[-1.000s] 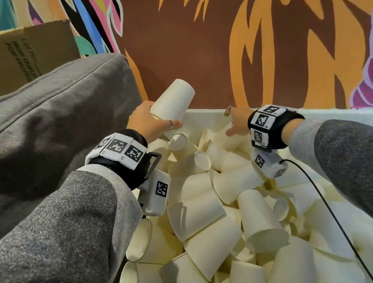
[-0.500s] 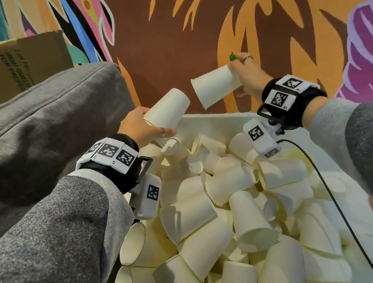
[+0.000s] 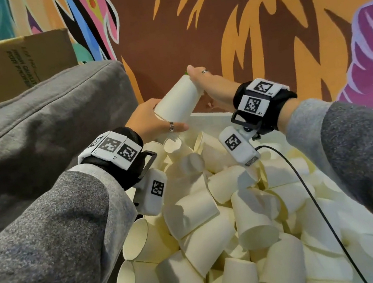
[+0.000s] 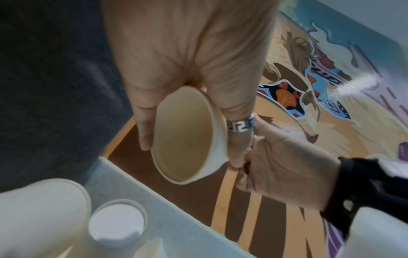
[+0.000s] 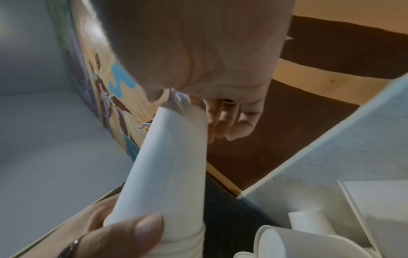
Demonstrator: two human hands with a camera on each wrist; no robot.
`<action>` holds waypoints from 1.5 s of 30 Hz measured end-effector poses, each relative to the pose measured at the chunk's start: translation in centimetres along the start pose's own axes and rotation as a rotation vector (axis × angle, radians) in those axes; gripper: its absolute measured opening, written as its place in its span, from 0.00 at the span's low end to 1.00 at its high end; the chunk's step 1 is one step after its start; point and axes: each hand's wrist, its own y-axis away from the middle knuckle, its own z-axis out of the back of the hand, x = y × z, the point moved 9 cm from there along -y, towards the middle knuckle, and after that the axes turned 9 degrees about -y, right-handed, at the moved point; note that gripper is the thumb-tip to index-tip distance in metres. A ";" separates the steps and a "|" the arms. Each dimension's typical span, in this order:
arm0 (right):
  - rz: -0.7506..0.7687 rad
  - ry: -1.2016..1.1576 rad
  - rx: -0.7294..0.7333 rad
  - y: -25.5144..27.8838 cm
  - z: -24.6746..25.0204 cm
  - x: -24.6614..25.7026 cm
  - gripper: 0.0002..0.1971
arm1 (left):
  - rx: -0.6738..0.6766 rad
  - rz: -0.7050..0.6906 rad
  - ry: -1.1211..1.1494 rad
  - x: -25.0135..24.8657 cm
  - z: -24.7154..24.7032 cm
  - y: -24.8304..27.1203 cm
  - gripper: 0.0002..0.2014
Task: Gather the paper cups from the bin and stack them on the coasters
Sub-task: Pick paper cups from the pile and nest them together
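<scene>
A white bin holds a loose pile of cream paper cups. Above its far edge both hands hold one tilted cup stack. My left hand grips the rim end, fingers and ringed thumb curled round it. My right hand grasps the base end. In the left wrist view the cup's open mouth faces the camera. The right wrist view shows the cup's side, with my right fingers at its base. No coasters are in view.
A grey cushion lies against the bin's left side, with a cardboard box behind it. A painted wall stands just past the bin. A black cable runs from the right wrist camera over the cups.
My right hand lifted a cup out of the bin, swung it left, and brought it onto the cup in my left hand. My left hand stayed roughly in place.
</scene>
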 end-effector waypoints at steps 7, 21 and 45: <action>-0.105 0.138 -0.054 -1.8 -0.5 -4.1 0.20 | -0.132 0.099 -0.008 2.9 1.9 -0.5 0.32; -0.067 0.903 0.412 -1.5 -10.4 -6.7 0.42 | -0.241 0.125 0.108 5.9 3.9 -1.6 0.33; 0.146 -0.171 -0.388 -0.8 7.3 1.6 0.19 | -0.163 0.146 0.160 4.1 2.9 -0.4 0.31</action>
